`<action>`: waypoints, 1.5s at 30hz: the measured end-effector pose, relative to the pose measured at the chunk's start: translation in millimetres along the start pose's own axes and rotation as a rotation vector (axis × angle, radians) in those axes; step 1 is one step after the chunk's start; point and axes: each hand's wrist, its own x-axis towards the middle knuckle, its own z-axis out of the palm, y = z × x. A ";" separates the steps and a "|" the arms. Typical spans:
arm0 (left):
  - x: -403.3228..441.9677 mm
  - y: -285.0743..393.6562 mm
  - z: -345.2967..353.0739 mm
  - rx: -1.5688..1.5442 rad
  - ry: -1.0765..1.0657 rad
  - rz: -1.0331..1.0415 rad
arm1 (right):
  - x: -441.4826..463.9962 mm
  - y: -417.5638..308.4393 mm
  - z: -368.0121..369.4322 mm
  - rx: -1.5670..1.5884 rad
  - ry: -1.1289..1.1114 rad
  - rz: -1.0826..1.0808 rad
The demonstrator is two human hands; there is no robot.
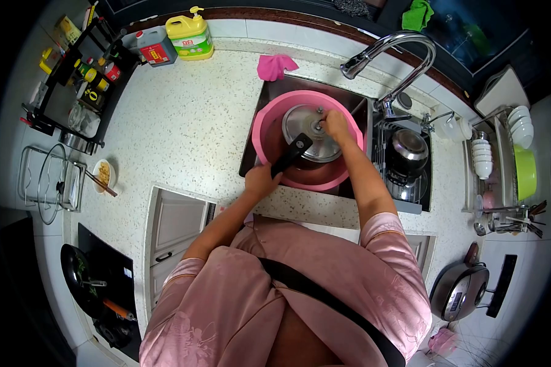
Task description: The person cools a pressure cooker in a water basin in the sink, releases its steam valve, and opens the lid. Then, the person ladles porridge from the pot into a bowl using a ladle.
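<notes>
A round steel pressure cooker lid (297,125) with a long black handle (292,153) is inside a pink basin (261,128), which sits in the sink. My left hand (262,181) grips the outer end of that handle at the basin's near rim. Over the lid's upper right, my right hand (337,126) has its fingers bent and pressed together near the small metal fittings at the lid's middle. What lies between those fingertips is hidden. Reddish-brown water or basin bottom shows below the lid.
A chrome faucet (431,58) arches behind the sink's right side. A dark pot (409,150) stands in the right compartment. A pink cloth (275,66) hangs at the sink's back edge. Left are a yellow detergent bottle (191,38) and a small bowl (105,176) with chopsticks.
</notes>
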 end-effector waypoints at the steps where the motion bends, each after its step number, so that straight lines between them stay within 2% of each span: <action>1: 0.1 -0.1 0.2 0.003 0.005 0.002 | -1.2 -0.9 -1.4 -0.004 -0.001 -0.002; 11: -0.5 0.4 1.5 0.023 0.028 0.008 | -5.9 -2.4 -2.4 -0.032 0.062 -0.042; 45: -1.1 7.0 -6.6 0.027 -0.004 -0.025 | -5.8 -6.7 -5.0 -0.009 0.027 -0.028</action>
